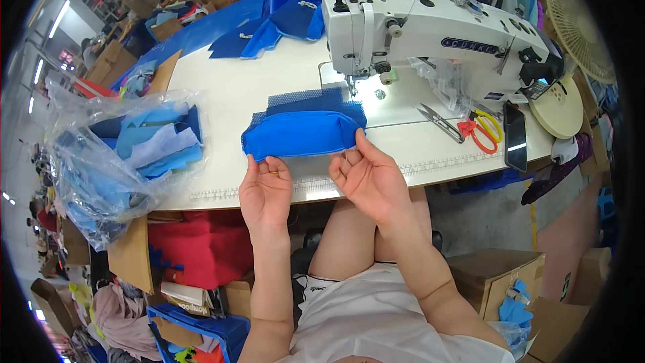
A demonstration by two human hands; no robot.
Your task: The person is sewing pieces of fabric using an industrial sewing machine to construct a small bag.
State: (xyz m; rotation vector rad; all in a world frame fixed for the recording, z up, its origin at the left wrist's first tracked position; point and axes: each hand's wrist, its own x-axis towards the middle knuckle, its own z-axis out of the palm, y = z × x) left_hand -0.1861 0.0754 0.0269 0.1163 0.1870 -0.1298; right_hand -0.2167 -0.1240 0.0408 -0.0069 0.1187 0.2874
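A bright blue sewn fabric piece (299, 134) with rounded ends lies on the white sewing table, with dark blue mesh fabric (306, 102) showing behind its far edge. At its near left corner, my left hand (266, 191) pinches the edge between thumb and curled fingers. My right hand (373, 178) grips the near right corner the same way, thumb on top. Just beyond the piece stands a white sewing machine (430, 27); its needle area (351, 84) is close to the mesh but apart from my hands.
To the left, a clear plastic bag (74, 181) holds blue fabric scraps. Thread snips (441, 123), red-and-yellow-handled scissors (485, 131) and a phone (515, 138) lie at the right. A ruler strip (309, 185) runs along the near edge. More blue pieces (282, 27) lie at the back.
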